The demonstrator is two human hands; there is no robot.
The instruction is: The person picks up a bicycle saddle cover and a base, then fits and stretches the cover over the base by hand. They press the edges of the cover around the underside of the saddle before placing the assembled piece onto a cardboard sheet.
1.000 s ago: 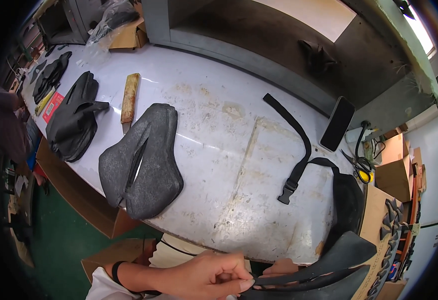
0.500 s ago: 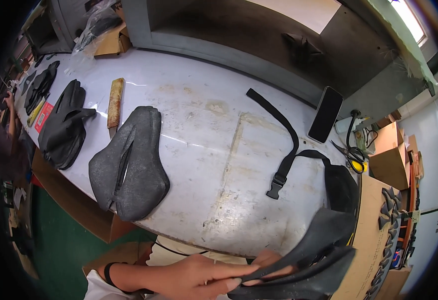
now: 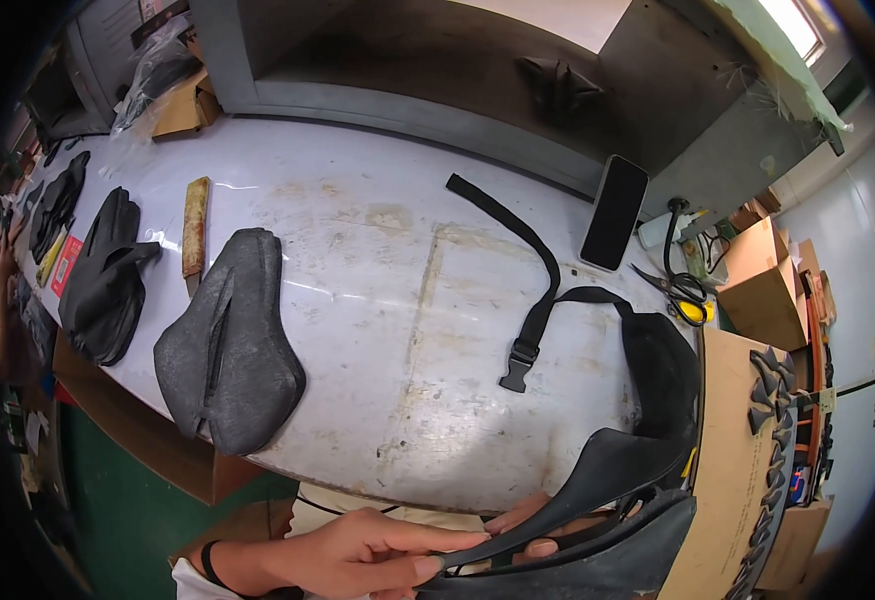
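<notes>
At the front edge of the table my left hand (image 3: 353,555) pinches the pointed left end of a black, flexible sheet-like piece (image 3: 608,470) between thumb and fingers. My right hand (image 3: 520,513) is mostly hidden behind and under that piece; some fingers show through its slit, curled against it. The piece runs right and back along the table. From its far end comes a black webbing strap (image 3: 541,320) with a plastic buckle (image 3: 516,374). On the left lies a grey-black padded piece (image 3: 248,370) with a long slit, touched by neither hand.
A rusty-yellow-handled knife (image 3: 196,225) and more black pieces (image 3: 108,280) lie at left. A phone (image 3: 616,213) leans at the back, near scissors (image 3: 673,287). A grey metal cabinet (image 3: 378,110) borders the table. Cardboard (image 3: 728,420) stands at right; a person (image 3: 3,310) is far left.
The view has shifted, so the table things sit further left. Both hands keep hold of the black piece, drawn slightly toward me; its far part now shows more fully.
</notes>
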